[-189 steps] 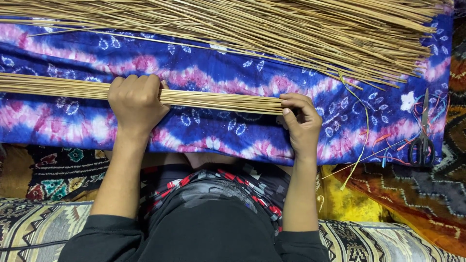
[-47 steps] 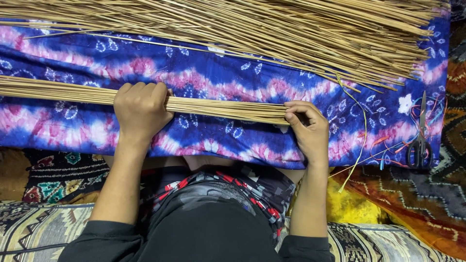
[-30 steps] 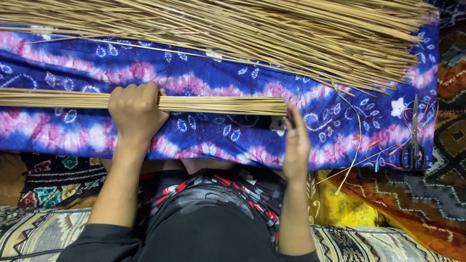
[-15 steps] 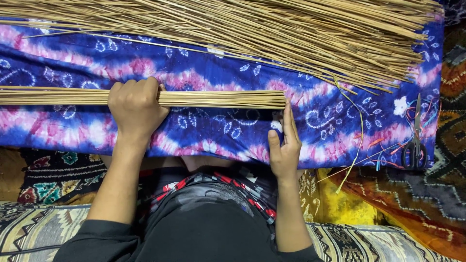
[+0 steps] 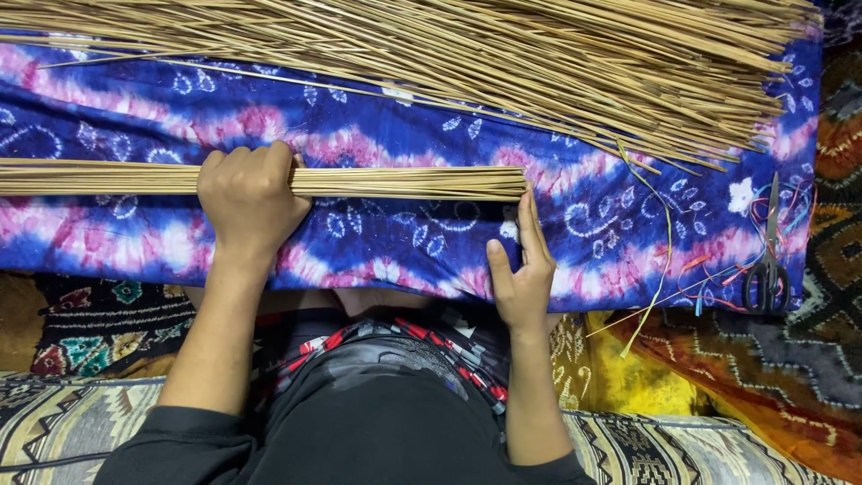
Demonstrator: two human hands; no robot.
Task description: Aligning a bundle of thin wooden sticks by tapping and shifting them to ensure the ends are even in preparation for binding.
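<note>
both hands work one bundle of thin sticks [image 5: 404, 182] lying across the tie-dye cloth [image 5: 431, 242]: left hand [image 5: 251, 193] stays clenched around it, while right hand [image 5: 521, 269] has let go, fingers [image 5: 532, 224] flat against its end.

1. The thin, straight bundle of sticks [image 5: 404, 182] was pale tan, as was the loose heap of sticks [image 5: 503, 63] above it.
2. The tie-dyed cloth [image 5: 404, 242] showed deep blue with pink and white bands and small white ring marks.
3. The black-handled metal scissors [image 5: 769, 256] lay among red, blue and yellow strings.
4. The woven rug [image 5: 790, 377] bore orange, grey and black geometric figures.
</note>
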